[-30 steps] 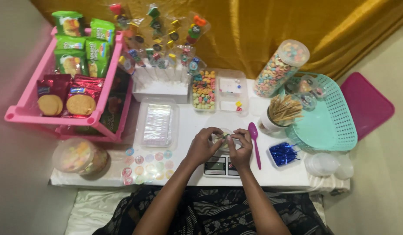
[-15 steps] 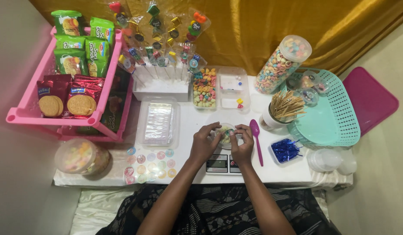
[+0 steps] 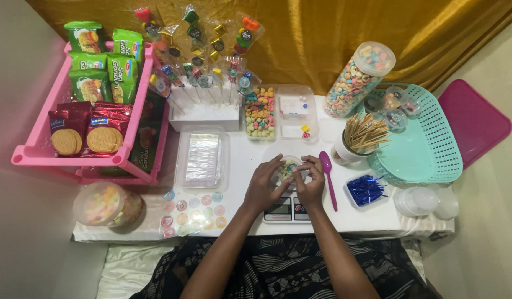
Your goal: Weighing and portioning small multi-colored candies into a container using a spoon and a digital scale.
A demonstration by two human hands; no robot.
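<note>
Gold curtain cloth (image 3: 333, 33) hangs behind a low white table (image 3: 372, 218) that fills the middle of the view, with the person's dark patterned lap (image 3: 289, 266) below it. At the table's left end stands a pink rack (image 3: 32, 158) holding green snack packets and red biscuit packets, and at the right end a teal perforated basket (image 3: 427, 149) overlaps a magenta tray (image 3: 477, 122). Behind the centre a white block (image 3: 203, 113) carries a row of wrapped sweets on sticks, beside a clear divided box (image 3: 278, 113) of coloured cereal pieces and a tall clear jar of cereal rings (image 3: 355, 80) tilted toward the basket. Nearer lie a clear tub of plastic sleeves (image 3: 202, 158), a lidded round tub of cereal (image 3: 105, 205), a sheet of round stickers (image 3: 192, 212), a cup of wooden sticks (image 3: 358, 141), a small tray of blue twist ties (image 3: 365, 191), a stack of clear lids (image 3: 416, 202) and a purple spoon (image 3: 328, 177). A digital kitchen scale (image 3: 286, 210) sits at the front edge, and on it rests a small round clear container (image 3: 287, 169) with coloured cereal inside. The left hand (image 3: 264, 185) and the right hand (image 3: 310, 182) meet over that container, fingers curled and fingertips pinched on its rim from either side.
</note>
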